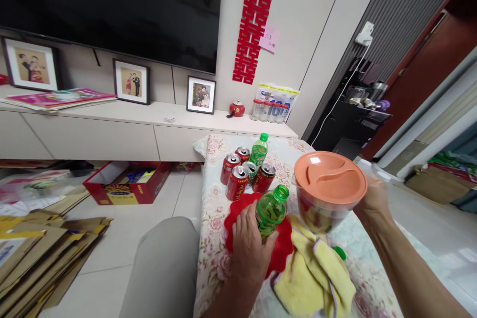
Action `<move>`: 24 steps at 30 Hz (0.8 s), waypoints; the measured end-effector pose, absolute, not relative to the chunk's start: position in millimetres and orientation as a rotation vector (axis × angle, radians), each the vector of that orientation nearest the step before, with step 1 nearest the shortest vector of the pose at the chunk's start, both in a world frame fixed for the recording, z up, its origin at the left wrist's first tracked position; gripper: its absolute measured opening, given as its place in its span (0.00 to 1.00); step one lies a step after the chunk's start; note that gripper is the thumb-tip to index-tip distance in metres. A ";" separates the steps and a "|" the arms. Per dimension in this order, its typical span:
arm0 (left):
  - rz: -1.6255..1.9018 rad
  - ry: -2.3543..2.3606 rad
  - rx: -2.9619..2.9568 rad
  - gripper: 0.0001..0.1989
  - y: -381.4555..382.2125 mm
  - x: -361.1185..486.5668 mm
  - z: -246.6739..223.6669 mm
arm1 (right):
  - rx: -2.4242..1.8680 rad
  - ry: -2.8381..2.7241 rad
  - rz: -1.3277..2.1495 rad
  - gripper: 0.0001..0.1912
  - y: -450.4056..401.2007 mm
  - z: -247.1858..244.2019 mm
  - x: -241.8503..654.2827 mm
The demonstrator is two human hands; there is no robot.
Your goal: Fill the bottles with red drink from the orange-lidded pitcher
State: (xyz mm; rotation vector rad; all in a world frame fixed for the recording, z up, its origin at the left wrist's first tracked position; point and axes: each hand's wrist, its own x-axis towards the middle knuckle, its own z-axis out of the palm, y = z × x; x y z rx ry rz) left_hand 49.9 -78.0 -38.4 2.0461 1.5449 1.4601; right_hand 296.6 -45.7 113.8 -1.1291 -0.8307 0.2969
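Observation:
My left hand wraps round a green plastic bottle with its cap off, over a red scalloped mat. On the right, my right hand grips the side of a clear container with an orange divided lid; its fingers are partly hidden. Below the container lies a crumpled yellow cloth, and a green cap shows beside it. Several drink cans and another green bottle with its cap on stand behind the mat.
The table has a floral cloth. Beyond it is a low white cabinet with framed photos, a red pot and glass jars. Flattened cardboard and an open red box lie on the floor at left.

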 end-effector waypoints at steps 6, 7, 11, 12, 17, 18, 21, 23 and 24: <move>1.427 1.533 2.035 0.36 -77.6 49.3 -34.3 | -1.173 -0.785 0.345 0.13 -53.1 134.7 277.1; 1.430 1.532 2.034 0.36 -77.4 49.4 -33.9 | -1.175 -0.781 0.344 0.13 -53.9 136.9 274.6; 1.447 1.532 2.032 0.36 -76.8 50.1 -34.5 | -1.204 -0.782 0.337 0.11 -55.6 142.6 269.9; 1.447 1.531 2.032 0.36 -76.6 50.1 -34.9 | -1.217 -0.788 0.337 0.11 -55.8 143.3 269.9; 1.469 1.512 2.044 0.36 -76.2 49.5 -36.2 | -1.268 -0.818 0.330 0.08 -56.4 144.7 271.3; 1.471 1.513 2.045 0.36 -76.3 49.3 -36.1 | -1.272 -0.821 0.325 0.08 -56.3 145.1 271.2; 1.457 1.521 2.045 0.37 -76.8 49.1 -34.9 | -1.271 -0.834 0.301 0.08 -55.6 146.9 270.7; 1.447 1.520 2.048 0.37 -77.1 49.2 -33.9 | -1.267 -0.852 0.279 0.08 -55.2 148.1 271.1; 1.444 1.519 2.047 0.37 -77.1 49.3 -33.6 | -1.268 -0.863 0.268 0.07 -55.2 148.5 271.7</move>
